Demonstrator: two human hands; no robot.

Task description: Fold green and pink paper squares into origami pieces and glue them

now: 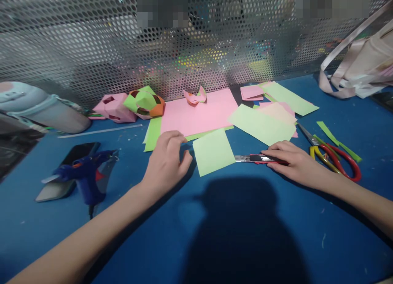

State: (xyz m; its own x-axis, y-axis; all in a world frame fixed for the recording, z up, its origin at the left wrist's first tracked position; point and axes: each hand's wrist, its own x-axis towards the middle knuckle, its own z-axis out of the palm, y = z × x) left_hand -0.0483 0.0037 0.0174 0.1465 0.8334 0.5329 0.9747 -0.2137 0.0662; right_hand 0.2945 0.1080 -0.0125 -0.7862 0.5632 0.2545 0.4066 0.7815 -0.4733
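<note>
A light green paper square (pixel 214 152) lies flat on the blue table, between my two hands. Just left of it is my left hand (pixel 168 163), fingers curled, with a gap between thumb and forefinger and nothing held. My right hand (pixel 287 160) lies over a box cutter (pixel 256 158), fingers closed on its handle. The cutter lies flat, its metal end pointing left and meeting the square's lower right corner. Part of its handle is hidden under my fingers. Behind the square are pink sheets (pixel 199 114) and another pale green sheet (pixel 264 124).
Red-and-yellow scissors (pixel 337 159) and green strips (pixel 328 132) lie at right. A blue glue gun (pixel 87 173) rests by a phone (pixel 69 173) at left. Folded paper pieces (pixel 144 102) and a tumbler (pixel 46 108) stand before the perforated metal panel (pixel 123 42). A bag (pixel 365 59) sits far right.
</note>
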